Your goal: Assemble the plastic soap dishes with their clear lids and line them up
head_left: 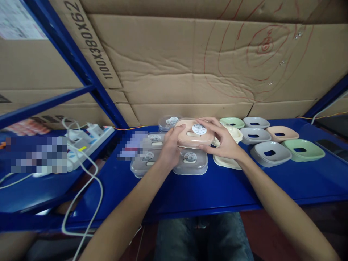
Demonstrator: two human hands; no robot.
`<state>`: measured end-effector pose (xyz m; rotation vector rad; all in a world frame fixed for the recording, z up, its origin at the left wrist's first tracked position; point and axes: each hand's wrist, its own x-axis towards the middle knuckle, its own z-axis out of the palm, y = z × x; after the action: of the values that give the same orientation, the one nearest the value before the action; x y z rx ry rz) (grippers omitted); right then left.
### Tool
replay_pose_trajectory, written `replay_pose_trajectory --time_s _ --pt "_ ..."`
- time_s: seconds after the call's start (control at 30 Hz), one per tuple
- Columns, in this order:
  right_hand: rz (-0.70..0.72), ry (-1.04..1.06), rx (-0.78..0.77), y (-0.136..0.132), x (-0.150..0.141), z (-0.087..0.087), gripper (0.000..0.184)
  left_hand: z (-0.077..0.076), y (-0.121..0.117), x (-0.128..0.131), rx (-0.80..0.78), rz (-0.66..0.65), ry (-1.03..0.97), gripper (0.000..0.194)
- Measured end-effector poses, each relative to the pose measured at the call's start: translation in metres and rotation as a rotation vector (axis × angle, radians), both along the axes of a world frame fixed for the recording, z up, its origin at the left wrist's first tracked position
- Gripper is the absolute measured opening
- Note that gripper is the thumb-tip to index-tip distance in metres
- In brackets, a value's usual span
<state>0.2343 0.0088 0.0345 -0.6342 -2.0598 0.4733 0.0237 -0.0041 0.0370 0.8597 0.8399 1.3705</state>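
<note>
A peach-coloured plastic box (pixel 187 139) with a clear cover and a round white sticker is held up between my two hands. My left hand (pixel 172 146) is closed on its left end, thumb on top. Round its right end curl the fingers of my right hand (pixel 223 139). Just below and behind it lie several grey boxes with clear covers, among them one (pixel 190 167) in front and another (pixel 141 166) to the left. Beside my right hand sit cream-coloured plastic pieces (pixel 227 161), partly hidden by that hand and wrist.
On the right of the blue shelf (pixel 217 192) stand several open shells with slots, grey (pixel 271 156), green (pixel 304 151) and peach (pixel 282 134). Cardboard (pixel 176 54) backs the shelf. At left are a blue frame post (pixel 78 65), a white power strip (pixel 89 145) and loose cables (pixel 99 181).
</note>
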Motion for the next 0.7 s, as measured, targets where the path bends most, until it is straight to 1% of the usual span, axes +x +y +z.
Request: replay_pose_trajectory --time_s 0.1,0.23,0.3,0.33,0.4,0.53,0.63,0.7 --pt "-0.006 0.154 -0.158 0.002 -0.005 -0.003 0.073 0.001 0.0 0.001 0.035 0.025 -0.008 0.051" --pt "-0.125 0.452 -0.5 0.007 -0.014 -0.008 0.069 0.003 -0.001 0.001 0.125 0.02 -0.009 0.047" --pt "-0.115 0.547 -0.661 0.007 -0.015 -0.009 0.063 0.003 -0.002 0.0 0.166 0.007 0.019 0.045" --pt "-0.096 0.576 -0.713 0.007 -0.015 -0.008 0.061 0.004 -0.002 -0.001 0.182 0.002 0.035 0.044" --pt "-0.067 0.615 -0.752 0.006 -0.014 -0.007 0.059 0.004 -0.002 -0.003 0.203 -0.007 0.061 0.043" --pt "-0.036 0.628 -0.75 0.003 -0.013 -0.002 0.059 0.005 -0.002 -0.007 0.213 -0.044 0.075 0.044" --pt "-0.069 0.61 -0.738 0.002 -0.014 0.0 0.06 0.004 -0.001 -0.007 0.211 -0.035 0.065 0.044" --pt "-0.107 0.612 -0.733 0.003 -0.014 0.001 0.06 0.003 0.001 -0.005 0.229 -0.001 0.106 0.04"
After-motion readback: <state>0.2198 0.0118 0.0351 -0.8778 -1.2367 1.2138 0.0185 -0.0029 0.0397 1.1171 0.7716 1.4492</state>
